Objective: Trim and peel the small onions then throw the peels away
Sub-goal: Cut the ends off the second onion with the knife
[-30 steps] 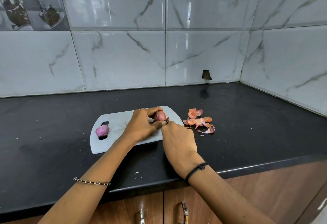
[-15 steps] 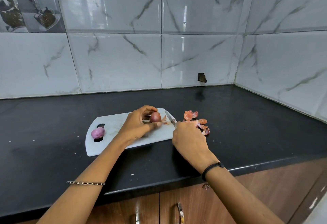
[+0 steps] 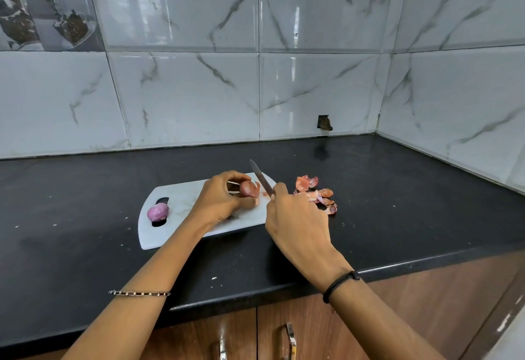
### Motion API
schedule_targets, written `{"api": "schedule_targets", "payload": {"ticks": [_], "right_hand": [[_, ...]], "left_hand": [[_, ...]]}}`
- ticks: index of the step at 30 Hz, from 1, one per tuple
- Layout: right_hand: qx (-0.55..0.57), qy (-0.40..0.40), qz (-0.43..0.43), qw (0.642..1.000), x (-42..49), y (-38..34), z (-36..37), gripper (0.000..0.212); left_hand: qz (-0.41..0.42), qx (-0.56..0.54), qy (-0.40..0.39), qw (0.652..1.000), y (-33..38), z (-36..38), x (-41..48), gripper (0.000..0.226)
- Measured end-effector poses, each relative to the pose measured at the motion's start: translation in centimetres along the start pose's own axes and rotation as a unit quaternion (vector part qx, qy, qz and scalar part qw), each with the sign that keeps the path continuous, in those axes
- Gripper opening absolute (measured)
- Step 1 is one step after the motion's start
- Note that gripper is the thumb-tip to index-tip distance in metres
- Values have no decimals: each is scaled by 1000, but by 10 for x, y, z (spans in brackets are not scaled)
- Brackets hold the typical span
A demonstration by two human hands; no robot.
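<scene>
Currently left hand (image 3: pixel 218 200) pinches the brown-skinned small onion (image 3: pixel 249 189) over the cutting board (image 3: pixel 181 197). Right hand (image 3: pixel 295 223) grips the knife (image 3: pixel 260 178), blade angled up just beside it. Risk: the round onion slips and the blade nicks the left fingertips. Peels (image 3: pixel 312 192) lie loose on the table (image 3: pixel 397 203) and could scatter.

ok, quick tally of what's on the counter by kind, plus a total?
Onions: 2 (held onion, peeled onion)
Knives: 1 (knife)
Cutting boards: 1 (cutting board)
Peel piles: 1 (peel pile, single peels too tangled to count)
Total: 5
</scene>
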State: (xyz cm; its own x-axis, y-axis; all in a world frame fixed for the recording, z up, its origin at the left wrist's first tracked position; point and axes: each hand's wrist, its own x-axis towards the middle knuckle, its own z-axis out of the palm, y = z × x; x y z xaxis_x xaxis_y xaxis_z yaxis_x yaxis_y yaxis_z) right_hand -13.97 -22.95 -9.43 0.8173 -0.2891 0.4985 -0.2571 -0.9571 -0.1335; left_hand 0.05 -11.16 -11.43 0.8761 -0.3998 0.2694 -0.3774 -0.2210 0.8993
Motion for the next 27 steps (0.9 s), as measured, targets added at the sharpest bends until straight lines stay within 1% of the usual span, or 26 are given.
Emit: {"api": "schedule_targets", "payload": {"ticks": [2,3,5,6,10,13,15,17,19,20,23,25,27], "right_hand": [[-16,26,-20,999,-2,1,1,18],[-19,9,-28,999,-3,1,3,24],[-13,-52,-25,998,-4,3,6,39],[-12,-78,-17,997,-4,5,7,41],[-5,-102,7,995,-2,11,2,27],[14,-119,16,993,1,12,-1,23],[68,-125,38,989,3,14,-1,19],[158,-108,67,979,5,19,4,12],[239,-83,86,964,9,23,12,18],[278,-83,95,952,12,25,16,23],[392,-85,128,907,23,25,26,34],[435,-80,137,886,31,22,30,36],[460,-67,134,875,37,18,34,35]], "left_hand": [[-2,-3,1,1000,1,0,-1,46],[-2,0,2,1000,2,0,-1,46],[-2,9,4,1000,2,0,-2,46],[-3,13,4,1000,2,0,-2,46],[1,12,-2,1000,-1,0,0,48],[10,9,-16,1000,-3,-1,2,47],[18,6,-20,1000,-5,-1,2,48],[24,5,-21,999,-6,-1,3,49],[33,11,-24,999,-6,-2,3,54],[39,16,-25,999,-5,-1,3,56],[54,28,-25,998,-5,-1,3,60],[65,31,-20,997,-6,0,3,60],[80,46,-17,996,-7,0,4,58]]}}
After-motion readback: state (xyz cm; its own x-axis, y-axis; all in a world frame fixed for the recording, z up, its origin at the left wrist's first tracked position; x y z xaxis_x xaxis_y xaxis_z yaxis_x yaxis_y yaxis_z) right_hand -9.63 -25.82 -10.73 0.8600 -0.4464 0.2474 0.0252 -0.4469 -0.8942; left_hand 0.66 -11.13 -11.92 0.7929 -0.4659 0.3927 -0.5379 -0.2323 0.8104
